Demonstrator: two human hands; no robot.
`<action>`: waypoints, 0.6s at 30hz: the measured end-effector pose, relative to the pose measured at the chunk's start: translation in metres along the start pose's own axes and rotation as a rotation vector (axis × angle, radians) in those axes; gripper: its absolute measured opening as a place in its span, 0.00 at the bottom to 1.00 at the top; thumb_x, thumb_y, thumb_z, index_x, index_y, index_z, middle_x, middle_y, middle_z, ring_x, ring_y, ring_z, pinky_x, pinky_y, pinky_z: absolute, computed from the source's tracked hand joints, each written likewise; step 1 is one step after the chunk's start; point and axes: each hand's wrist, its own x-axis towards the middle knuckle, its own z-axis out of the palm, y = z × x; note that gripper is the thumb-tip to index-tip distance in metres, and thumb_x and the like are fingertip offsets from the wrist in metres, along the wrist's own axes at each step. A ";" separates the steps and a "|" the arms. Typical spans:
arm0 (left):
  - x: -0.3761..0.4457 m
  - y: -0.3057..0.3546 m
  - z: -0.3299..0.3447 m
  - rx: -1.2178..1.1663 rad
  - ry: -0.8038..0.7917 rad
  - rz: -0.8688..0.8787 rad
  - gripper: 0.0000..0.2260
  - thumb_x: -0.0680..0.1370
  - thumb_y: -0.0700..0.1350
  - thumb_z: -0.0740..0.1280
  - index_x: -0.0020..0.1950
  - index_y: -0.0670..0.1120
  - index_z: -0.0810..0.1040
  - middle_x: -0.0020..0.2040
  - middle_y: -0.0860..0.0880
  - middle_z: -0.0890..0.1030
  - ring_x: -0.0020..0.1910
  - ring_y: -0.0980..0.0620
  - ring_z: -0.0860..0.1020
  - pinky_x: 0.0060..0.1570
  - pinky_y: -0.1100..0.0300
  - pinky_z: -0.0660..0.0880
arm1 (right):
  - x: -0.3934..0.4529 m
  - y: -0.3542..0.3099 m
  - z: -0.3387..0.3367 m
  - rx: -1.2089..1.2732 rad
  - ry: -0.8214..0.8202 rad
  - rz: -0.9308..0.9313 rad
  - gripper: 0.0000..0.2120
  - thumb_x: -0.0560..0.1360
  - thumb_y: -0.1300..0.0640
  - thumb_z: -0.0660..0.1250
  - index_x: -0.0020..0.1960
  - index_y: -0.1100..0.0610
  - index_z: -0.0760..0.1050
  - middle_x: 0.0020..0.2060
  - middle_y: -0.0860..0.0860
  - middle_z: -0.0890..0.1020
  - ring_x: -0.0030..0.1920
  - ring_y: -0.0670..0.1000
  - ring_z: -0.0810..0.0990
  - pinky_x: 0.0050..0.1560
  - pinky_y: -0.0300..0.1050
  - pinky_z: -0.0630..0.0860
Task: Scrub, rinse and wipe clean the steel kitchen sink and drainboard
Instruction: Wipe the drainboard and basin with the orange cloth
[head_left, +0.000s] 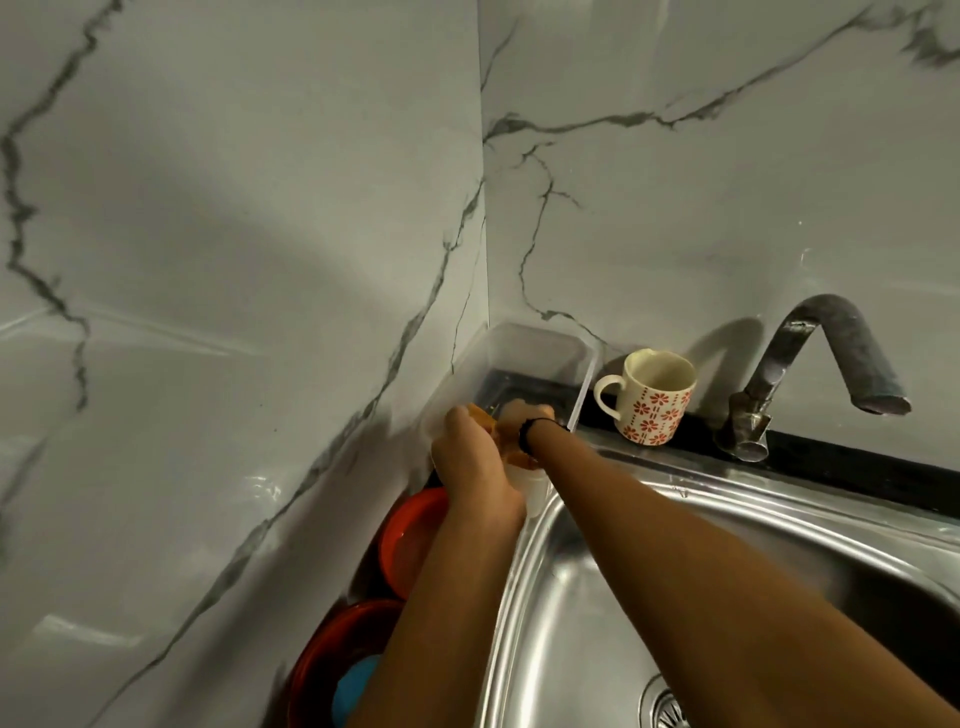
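In the corner where the marble walls meet, both hands reach past the steel sink (597, 597) to a clear plastic tub (540, 358). The left hand (475, 467) curls round something orange (485, 415); the right hand (519, 415), a dark band at its wrist, is too hidden to tell its grasp. A flowered mug (649, 405) stands beside the tap (810, 364).

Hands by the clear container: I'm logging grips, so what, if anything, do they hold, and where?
Both hands, left and right, close on an orange-yellow thing at the clear container in the corner. What it is, and where it's gripped, cannot be told.
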 end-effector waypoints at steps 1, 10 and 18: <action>0.001 -0.001 0.000 0.014 0.006 0.004 0.12 0.78 0.38 0.54 0.34 0.43 0.67 0.33 0.46 0.73 0.32 0.51 0.72 0.31 0.61 0.69 | 0.003 0.002 0.001 0.111 -0.031 0.026 0.07 0.77 0.62 0.59 0.48 0.61 0.76 0.46 0.55 0.78 0.51 0.56 0.77 0.51 0.45 0.75; 0.015 -0.008 -0.001 0.023 0.034 0.004 0.11 0.80 0.41 0.56 0.44 0.38 0.74 0.40 0.44 0.77 0.43 0.47 0.77 0.43 0.58 0.74 | -0.012 0.000 -0.018 0.560 -0.096 -0.011 0.04 0.74 0.65 0.62 0.41 0.63 0.73 0.32 0.58 0.72 0.27 0.50 0.66 0.28 0.41 0.64; -0.012 0.002 -0.010 0.135 -0.035 0.284 0.03 0.78 0.41 0.62 0.46 0.42 0.73 0.41 0.48 0.75 0.39 0.52 0.75 0.31 0.70 0.70 | -0.070 0.019 -0.071 0.866 0.152 -0.186 0.06 0.67 0.67 0.66 0.40 0.59 0.70 0.32 0.54 0.70 0.34 0.50 0.71 0.34 0.40 0.70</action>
